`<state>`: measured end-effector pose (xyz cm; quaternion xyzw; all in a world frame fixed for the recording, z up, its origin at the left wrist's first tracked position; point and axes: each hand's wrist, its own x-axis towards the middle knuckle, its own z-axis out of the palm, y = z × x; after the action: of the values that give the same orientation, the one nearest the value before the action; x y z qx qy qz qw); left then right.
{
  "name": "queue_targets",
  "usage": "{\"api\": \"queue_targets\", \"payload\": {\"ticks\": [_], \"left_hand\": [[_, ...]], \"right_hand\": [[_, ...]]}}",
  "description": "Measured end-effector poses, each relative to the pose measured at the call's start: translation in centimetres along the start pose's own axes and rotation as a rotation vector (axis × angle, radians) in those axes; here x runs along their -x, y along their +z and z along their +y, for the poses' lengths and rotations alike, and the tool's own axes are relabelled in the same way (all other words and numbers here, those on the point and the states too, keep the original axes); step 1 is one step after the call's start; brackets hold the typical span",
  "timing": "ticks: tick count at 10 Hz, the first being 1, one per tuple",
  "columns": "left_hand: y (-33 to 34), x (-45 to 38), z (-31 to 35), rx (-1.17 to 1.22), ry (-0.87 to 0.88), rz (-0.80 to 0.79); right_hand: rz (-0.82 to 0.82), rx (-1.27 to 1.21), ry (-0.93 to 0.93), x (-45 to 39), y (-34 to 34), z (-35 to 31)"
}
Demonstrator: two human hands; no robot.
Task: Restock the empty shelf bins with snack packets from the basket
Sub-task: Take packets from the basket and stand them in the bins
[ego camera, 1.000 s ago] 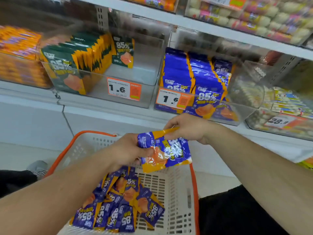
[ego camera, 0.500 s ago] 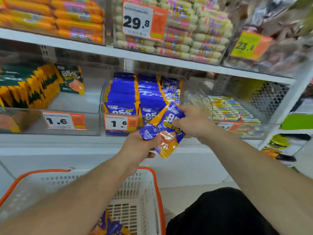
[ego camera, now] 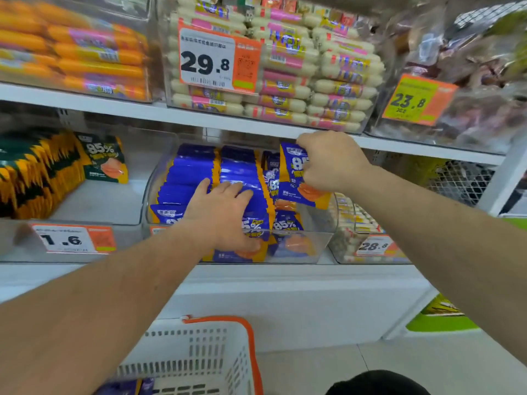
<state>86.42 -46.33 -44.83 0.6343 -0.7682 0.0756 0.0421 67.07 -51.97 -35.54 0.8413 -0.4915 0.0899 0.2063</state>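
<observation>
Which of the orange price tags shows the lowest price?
The orange-and-white tag reading 1.6, on the clear bin of green snack packets at far left. The others read 29.8, 23.8 and 28.8.

Two shelf tiers w/ bins, basket below in front.

Mid bin [ego camera: 310, 246] on lower tier holds rows of upright packets [ego camera: 196, 172]; left hand [ego camera: 225, 212] rests on the rows, right hand [ego camera: 330, 161] grips one packet [ego camera: 293, 178] above the bin's right side. Left of it: a bin [ego camera: 119, 203] w/ packets stacked at its left. Right: another bin [ego camera: 368, 246]. Upper tier: three bins. Basket [ego camera: 205, 354] sits low, packets inside at bottom.
</observation>
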Motion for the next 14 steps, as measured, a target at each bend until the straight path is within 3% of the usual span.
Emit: {"api": "queue_targets", "payload": {"ticks": [2, 3, 5, 6, 11, 13, 14], "left_hand": [[0.8, -0.5, 0.0, 0.029, -0.032, -0.001], [0.9, -0.6, 0.0, 0.037, -0.039, 0.01], [1.0, -0.5, 0.0, 0.057, -0.037, 0.029], [1.3, -0.6, -0.1, 0.065, -0.036, 0.045], [1.6, -0.6, -0.2, 0.061, -0.035, 0.087], [1.7, -0.7, -0.2, 0.064, -0.039, 0.081], [1.7, -0.7, -0.1, 0.062, -0.041, 0.079]], "right_hand": [[-0.269, 0.026, -0.076, 0.4, 2.5, 0.4], [-0.474, -0.122, -0.024, -1.2, 4.5, -0.2], [-0.845, 0.015, -0.026, -4.4, 9.7, -1.2], [-0.913, 0.005, 0.041, -5.4, 12.5, -0.9], [-0.958, -0.065, 0.039, -7.0, 16.9, -0.5], [-0.729, -0.09, 0.104, -6.8, 15.0, -0.3], [-0.704, -0.049, 0.14, -6.7, 14.0, -0.6]]}}
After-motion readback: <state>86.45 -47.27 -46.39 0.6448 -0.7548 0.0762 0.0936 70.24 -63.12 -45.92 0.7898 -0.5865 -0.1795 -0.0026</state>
